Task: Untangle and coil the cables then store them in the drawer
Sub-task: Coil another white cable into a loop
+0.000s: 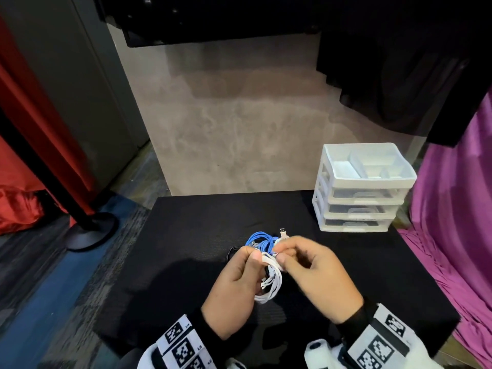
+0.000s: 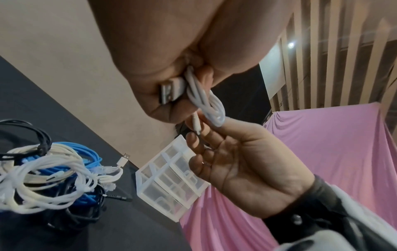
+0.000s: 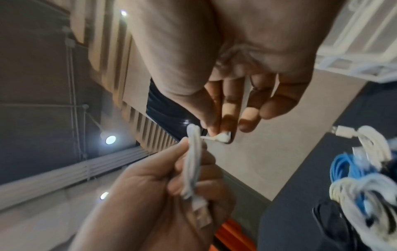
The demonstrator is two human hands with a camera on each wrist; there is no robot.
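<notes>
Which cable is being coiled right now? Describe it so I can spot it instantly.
Start at the black table with the white drawer unit at its far right corner. Near the front edge, the left hand grips a small white cable coil while the right hand pinches its end. Unlike the tangled pile, it is raised and white only.

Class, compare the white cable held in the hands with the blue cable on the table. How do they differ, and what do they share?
The white cable is lifted off the table, gripped as a bundle by the left hand, its end pinched by the right hand; the blue cable lies untouched. The white cable is separate; the blue one sits tangled with other cables in the pile. Both are looped.
</notes>
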